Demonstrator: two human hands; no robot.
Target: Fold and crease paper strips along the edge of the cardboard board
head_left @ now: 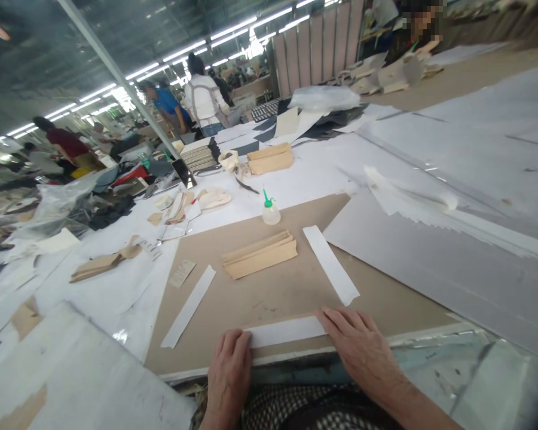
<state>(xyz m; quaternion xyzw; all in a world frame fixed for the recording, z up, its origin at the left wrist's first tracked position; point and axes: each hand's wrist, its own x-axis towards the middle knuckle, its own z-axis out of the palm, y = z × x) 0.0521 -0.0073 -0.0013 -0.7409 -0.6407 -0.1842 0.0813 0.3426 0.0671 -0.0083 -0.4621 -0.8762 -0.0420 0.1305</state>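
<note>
A white strip (287, 332), which looks like paper or tape, lies across the brown board (269, 304) along its near edge. My left hand (230, 364) is closed on the strip's left end, fingers together and bent over it. At the right end, my right hand (356, 343) grips the same strip with its fingers side by side; both thumbs are hidden. A second white strip (332, 266) lies slanted beyond my right hand, and a narrower white strip (189, 306) beyond my left. Between these sits a stack of tan folded pieces (260, 255).
A small clear bottle with a green nozzle (271, 212) stands at the board's far side. A clear template (182, 273) lies left. Large grey sheets (421, 257) overlap the right side. More tan pieces (271, 159) and a phone (185, 173) are farther back. Several people work beyond.
</note>
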